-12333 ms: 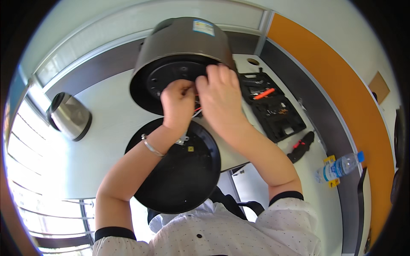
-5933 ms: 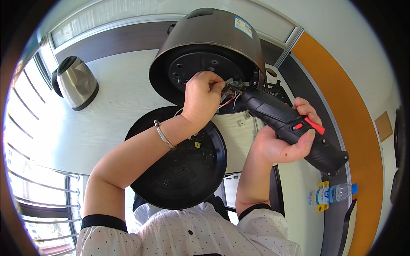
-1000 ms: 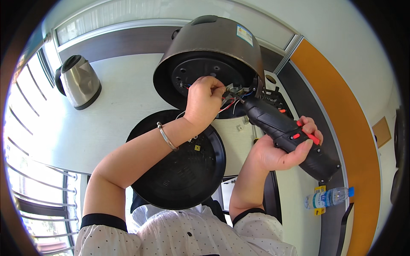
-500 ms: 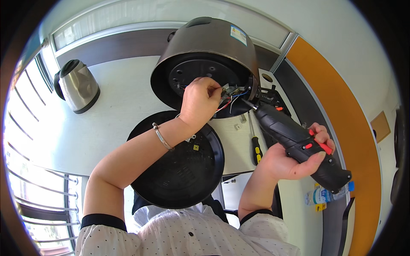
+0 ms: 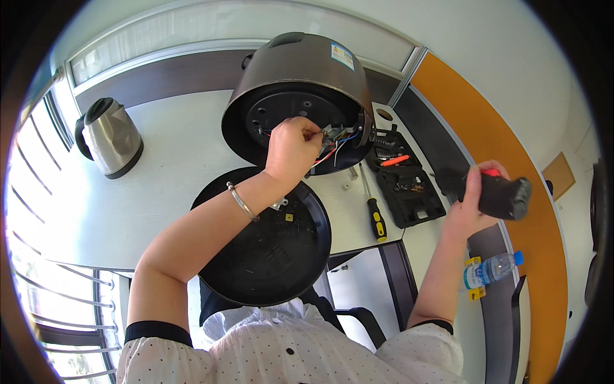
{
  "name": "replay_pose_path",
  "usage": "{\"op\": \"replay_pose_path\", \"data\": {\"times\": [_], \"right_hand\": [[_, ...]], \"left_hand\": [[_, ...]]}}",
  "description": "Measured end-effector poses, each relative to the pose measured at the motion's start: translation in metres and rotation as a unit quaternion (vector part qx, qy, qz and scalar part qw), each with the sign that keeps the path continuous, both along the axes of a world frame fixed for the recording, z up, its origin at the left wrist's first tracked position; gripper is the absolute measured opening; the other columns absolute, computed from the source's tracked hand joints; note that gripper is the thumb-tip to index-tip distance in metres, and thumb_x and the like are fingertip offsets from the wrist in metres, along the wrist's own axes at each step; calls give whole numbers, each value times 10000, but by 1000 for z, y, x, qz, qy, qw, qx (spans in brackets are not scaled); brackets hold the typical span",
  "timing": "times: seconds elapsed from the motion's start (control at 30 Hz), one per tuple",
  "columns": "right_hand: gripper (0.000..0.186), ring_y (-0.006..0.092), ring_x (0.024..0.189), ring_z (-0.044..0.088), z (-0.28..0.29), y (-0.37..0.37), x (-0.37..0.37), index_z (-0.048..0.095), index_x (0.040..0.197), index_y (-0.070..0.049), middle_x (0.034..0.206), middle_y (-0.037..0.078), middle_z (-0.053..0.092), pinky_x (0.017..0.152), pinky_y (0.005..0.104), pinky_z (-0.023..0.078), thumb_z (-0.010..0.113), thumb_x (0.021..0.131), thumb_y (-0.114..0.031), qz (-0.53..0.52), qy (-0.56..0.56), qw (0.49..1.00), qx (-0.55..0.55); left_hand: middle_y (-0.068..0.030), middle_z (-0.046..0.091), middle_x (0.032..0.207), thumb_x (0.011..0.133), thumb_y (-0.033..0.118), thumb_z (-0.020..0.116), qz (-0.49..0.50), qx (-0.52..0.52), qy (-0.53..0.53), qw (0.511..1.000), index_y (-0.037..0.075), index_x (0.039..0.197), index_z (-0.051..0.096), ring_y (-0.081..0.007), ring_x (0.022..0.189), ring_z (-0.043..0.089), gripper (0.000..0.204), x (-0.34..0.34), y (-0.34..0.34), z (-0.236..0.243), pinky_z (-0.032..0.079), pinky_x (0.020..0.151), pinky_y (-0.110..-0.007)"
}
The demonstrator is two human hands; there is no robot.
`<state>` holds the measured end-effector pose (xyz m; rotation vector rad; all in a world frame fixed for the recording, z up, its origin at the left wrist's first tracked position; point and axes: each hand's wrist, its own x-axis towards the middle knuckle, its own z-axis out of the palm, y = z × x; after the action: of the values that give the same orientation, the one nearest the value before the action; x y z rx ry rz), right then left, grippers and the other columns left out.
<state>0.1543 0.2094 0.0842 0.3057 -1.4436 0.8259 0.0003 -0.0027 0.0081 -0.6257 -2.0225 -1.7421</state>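
A dark round cooker body (image 5: 300, 77) lies tipped on its side on the white table (image 5: 173, 166), its open black underside facing me. My left hand (image 5: 291, 147) is closed on small parts and coloured wires (image 5: 332, 144) at the underside's right edge. My right hand (image 5: 470, 198) is off to the right, away from the cooker, gripping a black electric screwdriver (image 5: 495, 192) with a red button. A round black base cover (image 5: 268, 243) lies flat near the table's front edge, below my left forearm.
A steel kettle (image 5: 109, 137) stands at the left of the table. A yellow-and-black screwdriver (image 5: 374, 208) and an open black tool case (image 5: 406, 182) lie right of the cooker. A water bottle (image 5: 489, 269) lies at the lower right. An orange band (image 5: 499, 147) runs along the wall.
My right hand has drawn the electric screwdriver away from the cooker's underside, out to the right. My left hand stays on the wires and parts.
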Motion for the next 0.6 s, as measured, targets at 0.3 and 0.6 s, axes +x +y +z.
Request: {"op": "replay_pose_path", "data": {"times": [0.3, 0.6], "right_hand": [[325, 211, 852, 555, -51, 89, 22, 560, 1006, 5, 971, 109, 535, 769, 306, 461, 743, 743, -48, -261, -148, 937, 180], [350, 346, 897, 536, -81, 119, 49, 563, 978, 27, 933, 172, 587, 794, 431, 443, 742, 704, -95, -403, -236, 843, 266]], "left_hand": [[-178, 672, 765, 713, 11, 657, -44, 41, -60, 996, -56, 822, 663, -249, 680, 668, 128, -1, -1, -1, 518, 640, -302], [-136, 665, 808, 793, -53, 634, -74, 28, -92, 993, -102, 918, 621, -144, 676, 647, 134, -2, -4, -1, 549, 612, -244]]}}
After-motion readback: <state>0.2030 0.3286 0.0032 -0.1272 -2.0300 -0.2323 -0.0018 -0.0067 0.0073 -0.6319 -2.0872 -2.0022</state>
